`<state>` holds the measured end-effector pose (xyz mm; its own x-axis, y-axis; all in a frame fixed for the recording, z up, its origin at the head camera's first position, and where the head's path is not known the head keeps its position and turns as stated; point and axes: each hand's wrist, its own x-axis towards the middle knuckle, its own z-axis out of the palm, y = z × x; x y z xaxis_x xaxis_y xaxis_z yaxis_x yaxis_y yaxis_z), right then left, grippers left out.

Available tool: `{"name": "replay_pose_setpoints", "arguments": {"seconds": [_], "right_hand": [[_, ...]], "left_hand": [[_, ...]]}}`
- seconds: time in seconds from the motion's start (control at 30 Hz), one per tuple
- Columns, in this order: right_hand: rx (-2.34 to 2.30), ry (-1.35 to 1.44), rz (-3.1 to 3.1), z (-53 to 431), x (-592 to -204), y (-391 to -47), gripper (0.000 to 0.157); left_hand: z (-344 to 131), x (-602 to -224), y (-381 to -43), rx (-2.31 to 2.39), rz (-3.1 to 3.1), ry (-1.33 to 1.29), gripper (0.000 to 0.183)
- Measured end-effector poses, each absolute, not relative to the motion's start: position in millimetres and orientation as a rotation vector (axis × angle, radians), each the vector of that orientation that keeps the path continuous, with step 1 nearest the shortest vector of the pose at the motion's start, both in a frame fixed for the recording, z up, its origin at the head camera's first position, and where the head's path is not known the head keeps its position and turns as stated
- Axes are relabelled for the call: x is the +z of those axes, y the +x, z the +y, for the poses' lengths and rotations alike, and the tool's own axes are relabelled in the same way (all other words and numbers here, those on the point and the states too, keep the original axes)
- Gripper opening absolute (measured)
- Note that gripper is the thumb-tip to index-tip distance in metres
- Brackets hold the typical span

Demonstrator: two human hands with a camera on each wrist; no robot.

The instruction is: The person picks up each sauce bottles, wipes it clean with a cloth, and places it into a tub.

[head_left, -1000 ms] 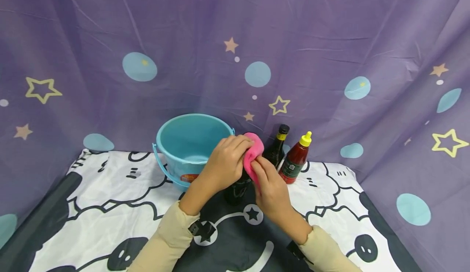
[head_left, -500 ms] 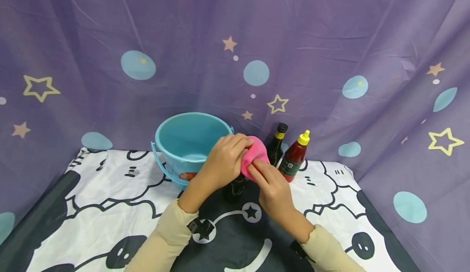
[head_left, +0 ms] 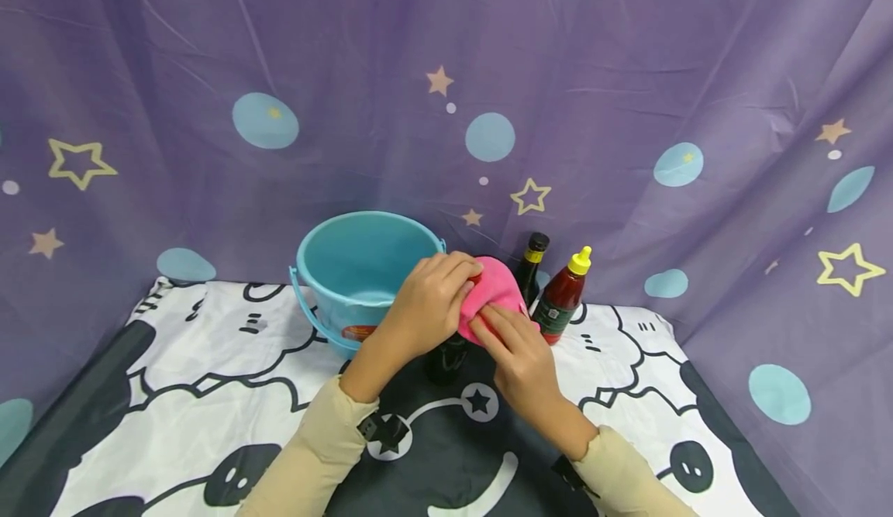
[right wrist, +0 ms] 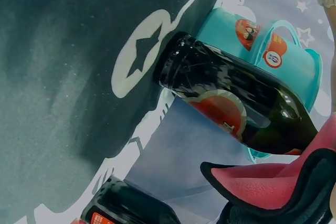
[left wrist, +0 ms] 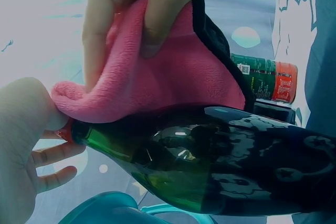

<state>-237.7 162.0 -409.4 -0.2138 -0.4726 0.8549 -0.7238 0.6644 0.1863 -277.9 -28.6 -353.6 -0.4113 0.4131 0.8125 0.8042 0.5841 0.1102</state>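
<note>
Your left hand [head_left: 427, 306] grips the green bottle [left wrist: 178, 163] at its red cap [left wrist: 65, 131], neck just below those fingers. Your right hand [head_left: 526, 358] pinches the pink cloth [head_left: 497, 283] between thumb and fingers, against the neck. Beyond your right fingers stand a dark bottle [head_left: 528, 278] and sauce bottle [head_left: 560, 300]; behind your left, a blue bucket [head_left: 328, 308].

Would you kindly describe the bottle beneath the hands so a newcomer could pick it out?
In the head view, find the blue bucket. Just right of it, below the left hand and right hand, stands a dark green bottle. Its red top and the pink cloth at its neck set it apart from the black-capped bottle and yellow-capped red bottle further right.
</note>
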Motion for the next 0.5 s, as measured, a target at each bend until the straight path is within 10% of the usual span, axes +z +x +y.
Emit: {"name": "replay_pose_setpoints", "arguments": {"seconds": [0.5], "right_hand": [[0.313,0.960,-1.837,160.7,-410.4,-240.1,0.034]], "left_hand": [[-28.9,-353.9,-278.8,-0.635,-2.046,-0.962,0.017]]}}
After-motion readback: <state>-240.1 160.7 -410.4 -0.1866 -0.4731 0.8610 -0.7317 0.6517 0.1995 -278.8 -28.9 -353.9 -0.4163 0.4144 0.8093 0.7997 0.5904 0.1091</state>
